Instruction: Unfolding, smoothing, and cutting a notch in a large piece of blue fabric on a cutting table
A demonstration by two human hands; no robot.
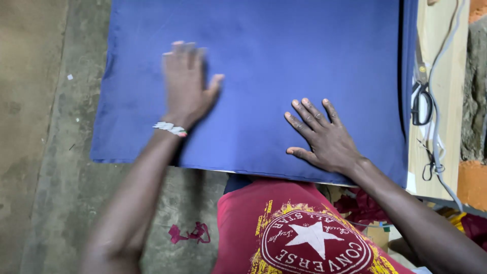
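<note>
Smoothing out a big blue cloth (264, 61) here, spread flat across a wooden table (446, 91), its left part hanging out past the edge over the concrete floor (45, 152). Both hands lie flat on it, fingers spread, gripping nothing: the left hand (186, 86) further out and blurred, the right hand (322, 137) near the close edge. My take on doing this well: keep the palms flat and push outward from the middle with even pressure, so wrinkles run off the edge rather than bunching up. Black scissors (421, 101) and a grey cable (440, 66) sit on the bare strip of table at the right, well apart from the hands. A red fabric scrap (190, 233) lies on the floor.
</note>
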